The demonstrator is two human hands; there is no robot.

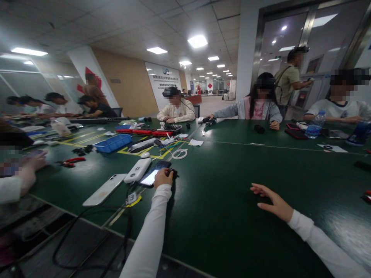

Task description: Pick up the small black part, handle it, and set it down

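Pliers (72,162) with red handles lie at the left of the green table (220,224). Right of them, on the near side, a white smartphone (104,189) lies face down, and beyond it, farther off, stands a blue plastic tray (113,143). Next comes a white power bank (138,170), just beside a dark smartphone (150,177) whose screen is lit.

At that phone's right edge is the left hand (163,178), its fingers curled in on a small black object (174,173) that it seems to grip; the fingertips are partly hidden, and what the object is cannot be told. The object sits just right of the dark smartphone, on the near side of a white cable coil (179,154). A firm but light pinch would probably serve best here, with the wrist kept off the lit screen and the object turned away from the phone's edge.

Well apart to the right, the right hand (274,202) holds nothing, fingers spread and thumb apart; whether it touches the table is unclear. From there it could steady the object's free right side without crossing the left forearm.
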